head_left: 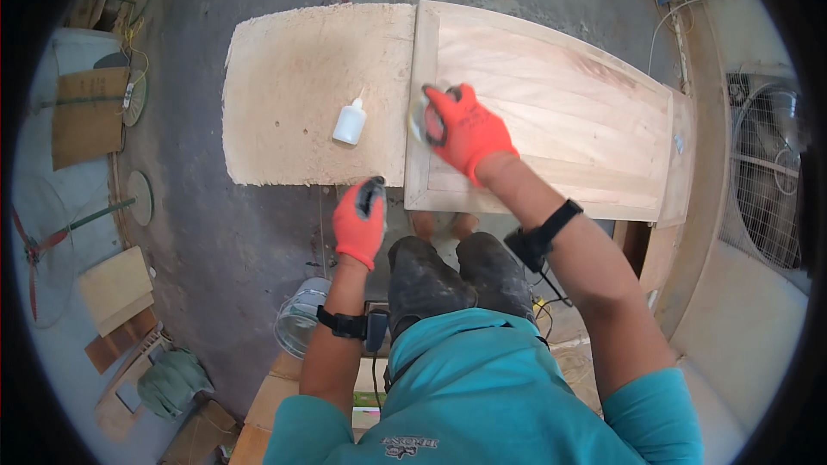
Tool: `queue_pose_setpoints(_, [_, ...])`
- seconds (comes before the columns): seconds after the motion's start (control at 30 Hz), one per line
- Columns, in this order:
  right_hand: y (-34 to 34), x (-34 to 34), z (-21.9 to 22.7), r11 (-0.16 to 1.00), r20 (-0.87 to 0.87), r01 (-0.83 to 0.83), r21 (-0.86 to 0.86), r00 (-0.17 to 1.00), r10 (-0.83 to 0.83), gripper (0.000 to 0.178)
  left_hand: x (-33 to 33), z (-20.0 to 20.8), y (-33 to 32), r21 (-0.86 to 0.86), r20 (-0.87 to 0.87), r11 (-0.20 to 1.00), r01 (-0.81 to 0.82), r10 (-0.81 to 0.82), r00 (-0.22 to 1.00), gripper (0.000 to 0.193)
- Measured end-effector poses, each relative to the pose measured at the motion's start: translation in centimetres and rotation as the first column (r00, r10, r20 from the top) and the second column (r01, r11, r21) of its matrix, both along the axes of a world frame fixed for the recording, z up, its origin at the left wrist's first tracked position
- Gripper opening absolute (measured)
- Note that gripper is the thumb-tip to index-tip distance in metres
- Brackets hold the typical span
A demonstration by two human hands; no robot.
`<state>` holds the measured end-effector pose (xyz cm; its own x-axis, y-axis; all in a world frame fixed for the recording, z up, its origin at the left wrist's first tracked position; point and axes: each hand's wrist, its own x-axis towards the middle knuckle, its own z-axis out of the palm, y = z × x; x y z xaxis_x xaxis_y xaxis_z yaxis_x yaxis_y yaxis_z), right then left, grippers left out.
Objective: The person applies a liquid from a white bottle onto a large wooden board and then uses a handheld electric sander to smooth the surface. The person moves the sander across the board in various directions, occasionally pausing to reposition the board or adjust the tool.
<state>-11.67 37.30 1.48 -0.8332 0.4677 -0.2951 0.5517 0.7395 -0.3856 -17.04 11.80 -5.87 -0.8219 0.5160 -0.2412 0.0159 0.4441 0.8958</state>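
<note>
My right hand (pixel 465 129), in a red-orange glove with dark fingertips, is closed around a round ring-shaped thing (pixel 417 117) that looks like a roll of tape. It hangs over the left edge of a pale wooden panel (pixel 560 103) with a raised frame. My left hand (pixel 362 220), gloved the same way, is at the near edge of a rough board (pixel 293 77). Its fingers are curled together; whatever they may hold is too small to tell. On that board lies a white squeeze bottle (pixel 349 123) with a thin nozzle.
A clear bucket (pixel 301 314) stands on the floor by my left forearm. Along the left wall are a fan (pixel 39 250), wood pieces (pixel 116 293) and a green cloth (pixel 175 383). A large caged fan (pixel 767 164) is set at the right wall.
</note>
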Motion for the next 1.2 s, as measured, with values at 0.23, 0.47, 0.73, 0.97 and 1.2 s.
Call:
queue_pose_setpoints(0.23, [6.7,-2.4,0.8,0.966,0.022,0.252,0.059,0.967,-0.254,0.072,1.0,-0.8,0.3,0.111,0.010,0.979,-0.169,0.169,0.986,0.039])
queue_pose_setpoints(0.47, [7.0,3.8,0.4,0.959,0.050,0.284,0.010,0.957,-0.284,0.074,-7.5,2.6,5.3,-0.420,-0.400,0.889,-0.181,-0.003,0.916,0.065])
queue_pose_setpoints(0.73, [2.5,12.5,0.0,0.974,0.002,0.224,-0.048,0.975,-0.224,0.077,-10.1,1.1,7.6,-0.622,-0.219,0.783,0.015,-0.193,0.956,0.066])
queue_pose_setpoints(0.97, [-0.3,16.8,0.0,0.935,-0.132,0.248,-0.252,0.949,-0.287,0.076,-6.4,2.0,8.2,-0.153,0.107,0.968,0.198,-0.183,0.977,0.036])
queue_pose_setpoints(1.2, [-1.8,20.2,0.5,0.954,-0.255,0.128,-0.270,0.946,-0.199,0.079,-5.0,1.7,9.4,-0.185,0.184,0.919,0.348,-0.316,0.931,0.033])
